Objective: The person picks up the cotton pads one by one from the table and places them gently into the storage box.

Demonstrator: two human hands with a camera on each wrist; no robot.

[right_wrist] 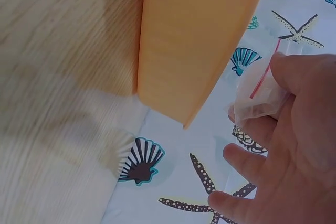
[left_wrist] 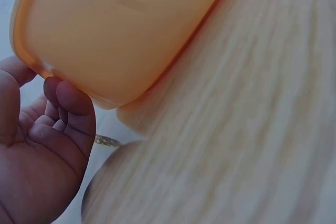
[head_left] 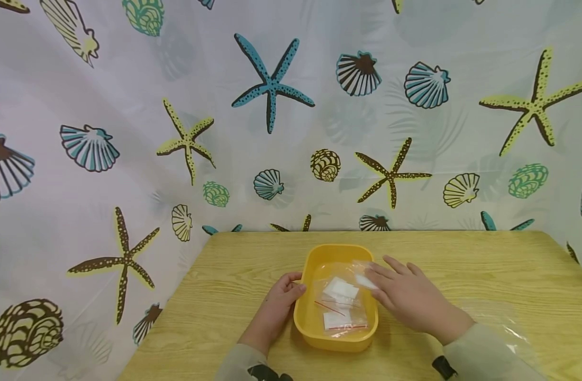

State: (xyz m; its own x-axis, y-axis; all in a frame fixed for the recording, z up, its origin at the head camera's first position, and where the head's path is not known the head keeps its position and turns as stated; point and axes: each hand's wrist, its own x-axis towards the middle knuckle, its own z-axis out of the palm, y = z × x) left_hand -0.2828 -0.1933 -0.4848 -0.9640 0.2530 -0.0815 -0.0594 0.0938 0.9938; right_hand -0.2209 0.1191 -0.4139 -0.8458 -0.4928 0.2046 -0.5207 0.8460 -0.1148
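Observation:
On the table stands a yellow plastic bin (head_left: 336,343). My left hand (head_left: 275,306) grips its left rim, thumb on the edge and fingers outside, as the left wrist view also shows at the bin's wall (left_wrist: 121,30). Above the right rim, my right hand (head_left: 412,297) pinches a small clear zip bag (right_wrist: 260,95) with a red seal line and something white in it, between thumb and index finger. The other fingers spread apart. Inside the bin lie zip bags (head_left: 336,320) with red seal lines and white folded pieces; their overlap hides how many.
A clear plastic bag or sheet (head_left: 502,323) lies on the wooden table (head_left: 462,259) to the right, partly behind my right forearm. A curtain (head_left: 300,159) printed with shells and starfish hangs behind the table and along its left side.

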